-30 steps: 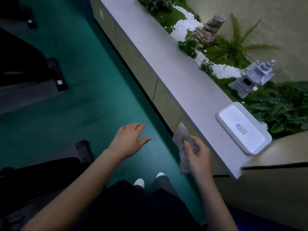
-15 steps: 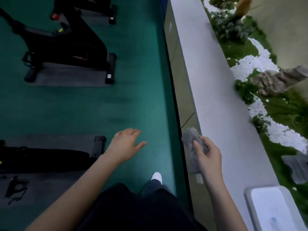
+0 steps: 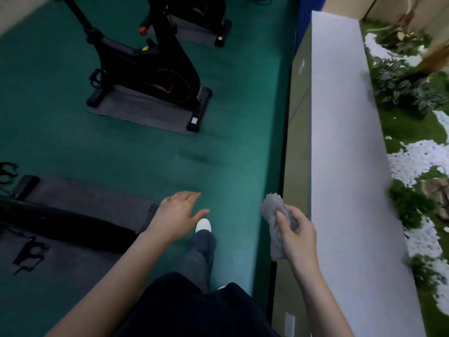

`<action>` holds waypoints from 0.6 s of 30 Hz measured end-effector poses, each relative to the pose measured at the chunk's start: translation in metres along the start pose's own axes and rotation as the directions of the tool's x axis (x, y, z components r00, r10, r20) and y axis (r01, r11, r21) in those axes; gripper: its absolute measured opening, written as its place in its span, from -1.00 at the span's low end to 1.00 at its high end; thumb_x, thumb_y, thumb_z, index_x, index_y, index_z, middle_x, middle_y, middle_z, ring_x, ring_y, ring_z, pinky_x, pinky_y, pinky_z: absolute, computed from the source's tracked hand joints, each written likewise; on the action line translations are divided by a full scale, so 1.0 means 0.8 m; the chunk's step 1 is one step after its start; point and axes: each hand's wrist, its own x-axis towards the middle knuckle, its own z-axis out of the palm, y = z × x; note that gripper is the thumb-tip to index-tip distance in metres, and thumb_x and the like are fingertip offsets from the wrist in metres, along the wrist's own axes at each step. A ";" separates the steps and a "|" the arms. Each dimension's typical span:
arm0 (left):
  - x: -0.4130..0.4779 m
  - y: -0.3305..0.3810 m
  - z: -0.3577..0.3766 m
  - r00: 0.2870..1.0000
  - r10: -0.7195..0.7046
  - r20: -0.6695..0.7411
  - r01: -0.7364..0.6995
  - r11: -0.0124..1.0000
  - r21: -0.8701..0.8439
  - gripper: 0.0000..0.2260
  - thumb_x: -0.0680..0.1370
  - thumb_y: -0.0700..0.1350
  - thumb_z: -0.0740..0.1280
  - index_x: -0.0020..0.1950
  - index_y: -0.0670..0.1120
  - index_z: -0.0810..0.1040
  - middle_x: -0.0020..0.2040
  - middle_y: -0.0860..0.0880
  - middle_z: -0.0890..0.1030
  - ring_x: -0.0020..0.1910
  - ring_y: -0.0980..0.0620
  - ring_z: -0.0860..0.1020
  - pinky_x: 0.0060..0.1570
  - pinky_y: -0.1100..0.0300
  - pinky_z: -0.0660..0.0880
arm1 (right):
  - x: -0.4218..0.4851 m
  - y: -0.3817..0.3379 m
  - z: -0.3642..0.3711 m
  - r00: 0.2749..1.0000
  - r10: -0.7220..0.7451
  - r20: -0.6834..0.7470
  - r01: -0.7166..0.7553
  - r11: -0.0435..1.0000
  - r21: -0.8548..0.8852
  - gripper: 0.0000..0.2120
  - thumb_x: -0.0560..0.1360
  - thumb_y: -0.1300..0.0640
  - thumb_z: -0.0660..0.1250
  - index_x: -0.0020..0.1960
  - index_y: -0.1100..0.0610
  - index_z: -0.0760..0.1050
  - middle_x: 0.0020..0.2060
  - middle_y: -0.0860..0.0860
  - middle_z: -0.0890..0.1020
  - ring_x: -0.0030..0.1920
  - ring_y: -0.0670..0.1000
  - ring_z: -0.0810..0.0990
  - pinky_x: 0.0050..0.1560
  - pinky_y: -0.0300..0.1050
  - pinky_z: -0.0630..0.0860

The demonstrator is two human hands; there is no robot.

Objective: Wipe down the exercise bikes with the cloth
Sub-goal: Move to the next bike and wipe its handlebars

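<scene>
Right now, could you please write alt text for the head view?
A person's right hand grips a grey cloth while the open left hand hovers over green carpet. A black exercise bike stands ahead on a mat.

Grey cloth [image 3: 275, 222] in right hand [image 3: 297, 233], left hand [image 3: 178, 216] open, perhaps mid-stride, exercise bike [image 3: 155, 69] ahead.

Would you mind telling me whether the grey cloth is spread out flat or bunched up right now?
Bunched up. The cloth is gathered in the right hand, thumb across it, with one end hanging below the palm.
</scene>
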 end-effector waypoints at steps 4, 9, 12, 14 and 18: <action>0.073 -0.017 -0.026 1.000 -0.005 -0.028 0.004 1.000 -0.022 -0.46 0.59 0.21 0.13 0.48 -0.05 0.26 0.45 -0.02 0.34 0.46 0.01 0.25 0.40 0.07 0.19 | 0.066 -0.039 0.038 0.998 -0.050 0.030 0.051 0.999 -0.009 -0.87 0.54 0.26 0.29 0.01 0.11 0.58 -0.13 -0.06 0.65 -0.16 -0.23 0.59 -0.15 -0.39 0.46; 0.161 -0.039 -0.073 0.999 0.034 -0.032 -0.034 0.999 -0.026 -0.45 0.59 0.22 0.09 0.49 -0.04 0.23 0.46 0.00 0.33 0.47 0.02 0.22 0.41 0.09 0.17 | 0.141 -0.098 0.079 0.994 -0.089 0.058 0.090 0.996 -0.011 -0.86 0.54 0.24 0.28 0.03 0.08 0.57 -0.11 -0.10 0.64 -0.13 -0.23 0.59 -0.17 -0.43 0.46; 0.202 -0.057 -0.098 0.999 0.033 -0.031 -0.034 0.999 -0.029 -0.46 0.59 0.22 0.08 0.49 -0.04 0.22 0.47 0.00 0.32 0.48 0.02 0.20 0.42 0.10 0.14 | 0.180 -0.127 0.107 0.992 -0.111 0.066 0.113 0.993 -0.026 -0.87 0.54 0.25 0.29 0.03 0.09 0.56 -0.10 -0.08 0.63 -0.08 -0.20 0.58 -0.17 -0.49 0.43; 0.221 -0.071 -0.108 0.999 0.009 -0.037 -0.011 0.999 -0.048 -0.45 0.59 0.22 0.09 0.49 -0.05 0.23 0.47 -0.02 0.32 0.48 0.01 0.20 0.43 0.09 0.13 | 0.202 -0.142 0.124 0.988 -0.119 0.099 0.124 0.991 -0.046 -0.88 0.55 0.23 0.29 0.03 0.08 0.55 -0.09 -0.07 0.63 -0.06 -0.17 0.58 -0.13 -0.46 0.45; 0.244 -0.098 -0.123 0.995 -0.085 -0.056 0.079 0.992 -0.097 -0.45 0.59 0.22 0.09 0.49 -0.05 0.23 0.46 -0.01 0.34 0.48 0.01 0.20 0.43 0.08 0.13 | 0.249 -0.165 0.157 0.976 -0.125 0.180 0.140 0.987 -0.073 -0.88 0.54 0.22 0.30 0.05 0.13 0.57 -0.07 -0.01 0.65 -0.04 -0.03 0.61 -0.04 -0.20 0.49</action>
